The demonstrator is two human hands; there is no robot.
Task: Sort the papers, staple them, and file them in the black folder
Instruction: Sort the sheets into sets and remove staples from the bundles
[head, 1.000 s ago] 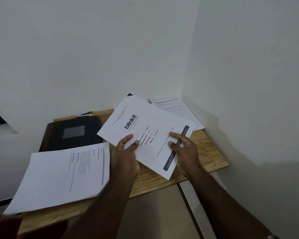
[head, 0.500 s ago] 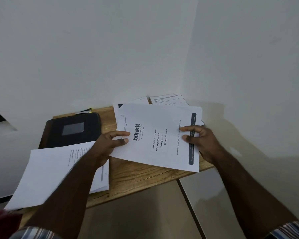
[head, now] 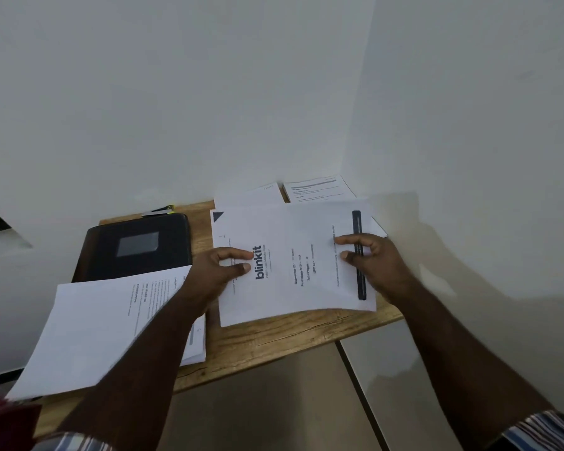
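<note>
Both hands pinch the sheet: left hand (head: 223,271) at its left edge, right hand (head: 370,262) at its right, over the desk (head: 274,340). I judge I'm sorting; next it needs a pile. Beyond lie stacks (head: 111,320), folder (head: 137,245), stapler (head: 160,209), wall.
</note>
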